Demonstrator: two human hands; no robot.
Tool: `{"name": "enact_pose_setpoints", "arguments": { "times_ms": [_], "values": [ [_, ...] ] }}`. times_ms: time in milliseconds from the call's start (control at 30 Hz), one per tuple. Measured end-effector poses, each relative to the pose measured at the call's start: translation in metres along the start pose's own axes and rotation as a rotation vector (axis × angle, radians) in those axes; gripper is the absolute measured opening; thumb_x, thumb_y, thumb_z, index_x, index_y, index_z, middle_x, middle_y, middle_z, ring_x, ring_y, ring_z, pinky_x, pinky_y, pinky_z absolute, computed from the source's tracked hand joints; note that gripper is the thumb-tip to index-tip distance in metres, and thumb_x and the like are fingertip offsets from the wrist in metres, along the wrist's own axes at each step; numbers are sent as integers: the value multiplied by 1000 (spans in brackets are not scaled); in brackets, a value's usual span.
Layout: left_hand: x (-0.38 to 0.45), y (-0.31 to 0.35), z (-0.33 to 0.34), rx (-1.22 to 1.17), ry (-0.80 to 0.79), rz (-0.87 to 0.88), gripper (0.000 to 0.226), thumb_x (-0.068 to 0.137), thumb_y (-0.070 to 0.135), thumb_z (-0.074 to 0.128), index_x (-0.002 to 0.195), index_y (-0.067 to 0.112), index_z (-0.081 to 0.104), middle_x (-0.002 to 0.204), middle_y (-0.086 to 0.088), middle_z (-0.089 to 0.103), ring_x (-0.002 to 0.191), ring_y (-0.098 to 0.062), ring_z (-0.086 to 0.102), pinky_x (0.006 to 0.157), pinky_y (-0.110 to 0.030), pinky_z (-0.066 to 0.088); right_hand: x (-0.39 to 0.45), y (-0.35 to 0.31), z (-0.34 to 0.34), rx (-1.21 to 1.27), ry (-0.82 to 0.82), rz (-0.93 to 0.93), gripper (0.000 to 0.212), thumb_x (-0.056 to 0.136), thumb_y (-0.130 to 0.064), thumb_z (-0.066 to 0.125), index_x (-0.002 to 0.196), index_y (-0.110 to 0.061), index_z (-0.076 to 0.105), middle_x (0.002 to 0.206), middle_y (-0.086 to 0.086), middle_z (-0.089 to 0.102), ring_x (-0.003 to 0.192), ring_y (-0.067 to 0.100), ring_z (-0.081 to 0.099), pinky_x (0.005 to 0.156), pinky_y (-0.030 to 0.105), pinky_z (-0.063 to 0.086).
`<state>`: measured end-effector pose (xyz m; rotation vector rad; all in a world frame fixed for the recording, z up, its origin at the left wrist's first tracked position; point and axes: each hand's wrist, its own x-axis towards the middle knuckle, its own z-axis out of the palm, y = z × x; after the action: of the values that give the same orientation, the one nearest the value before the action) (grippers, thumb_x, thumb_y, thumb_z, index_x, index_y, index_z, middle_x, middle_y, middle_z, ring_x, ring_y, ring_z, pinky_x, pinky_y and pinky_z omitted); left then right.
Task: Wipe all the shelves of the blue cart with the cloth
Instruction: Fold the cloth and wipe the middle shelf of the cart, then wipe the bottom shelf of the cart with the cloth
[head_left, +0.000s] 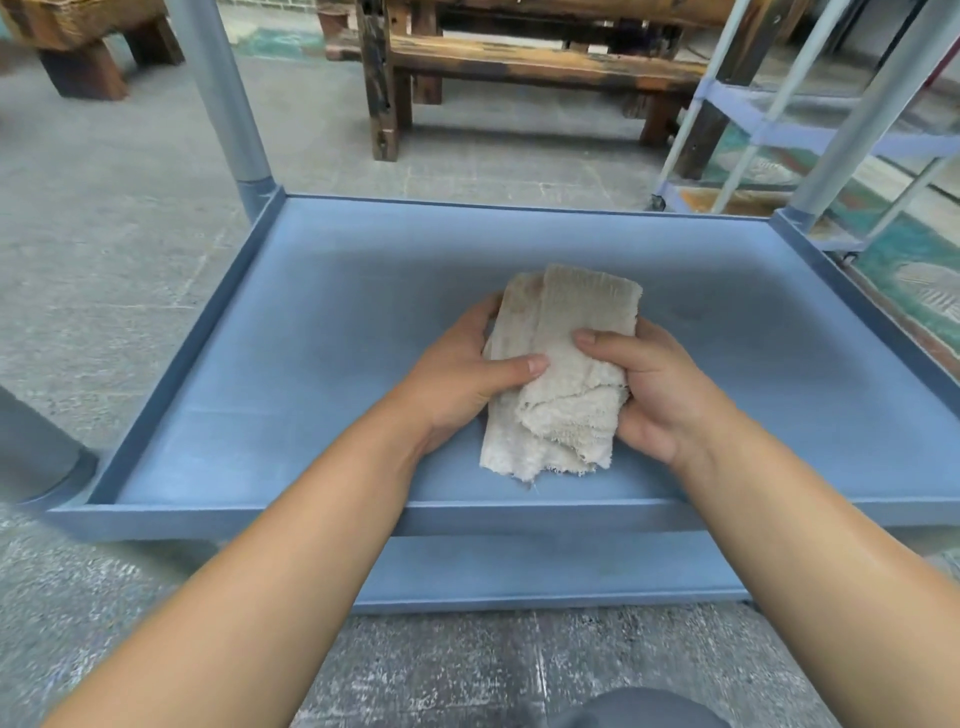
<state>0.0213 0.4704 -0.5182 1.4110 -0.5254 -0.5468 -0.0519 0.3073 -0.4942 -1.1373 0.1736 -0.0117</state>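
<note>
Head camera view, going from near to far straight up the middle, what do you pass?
Lower shelf → front rim of the blue shelf → cloth, gripped by left hand and right hand → far rim → grey floor → wooden bench.

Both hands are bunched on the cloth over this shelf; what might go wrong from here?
The frayed cloth, folded small between the left hand and right hand, may miss the corners of the shelf. The lower shelf sits mostly hidden and could get skipped.
</note>
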Motion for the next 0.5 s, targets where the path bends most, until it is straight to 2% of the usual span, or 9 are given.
{"name": "enact_pose_setpoints", "arguments": {
  "times_ms": [100,167,233,300,367,500],
  "values": [
    [-23,4,-16,68,-27,-19,67,86,25,64,144,34,32,110,5,73,105,-10,66,95,-30,50,-13,4,7,50,-15,5,51,83,-4,56,134,4,49,128,29,59,115,42,61,90,51,54],
    [-42,5,-35,270,-70,2,61,86,41,57,142,45,32,115,15,70,113,1,60,103,-21,42,-24,8,12,98,-38,0,50,83,-8,57,132,2,51,124,25,62,114,40,62,87,49,55],
    [-56,1,-50,716,-149,-21,56,89,57,44,143,51,31,140,16,54,133,-2,43,113,-29,31,-34,14,17,138,-35,8,42,84,-9,56,125,-2,57,117,21,67,110,37,65,84,48,56],
    [-62,-10,-56,1161,-253,-86,54,95,63,28,148,51,23,161,5,23,148,-16,14,120,-42,10,-49,26,24,203,14,27,35,84,-11,53,118,-3,61,108,18,71,104,34,69,82,47,58],
    [-64,-17,-56,1283,-276,-156,56,93,69,20,147,54,19,164,4,-3,149,-20,-10,117,-50,-6,-67,41,26,258,58,48,38,83,-13,54,118,-3,61,107,17,71,101,32,69,83,47,58],
    [-58,-26,-60,1385,-312,-202,67,80,83,18,142,63,5,162,8,-16,147,-21,-19,115,-51,-11,-113,60,20,194,44,87,44,70,-10,64,113,-2,67,104,18,72,93,32,72,81,46,59]
  ]
}}
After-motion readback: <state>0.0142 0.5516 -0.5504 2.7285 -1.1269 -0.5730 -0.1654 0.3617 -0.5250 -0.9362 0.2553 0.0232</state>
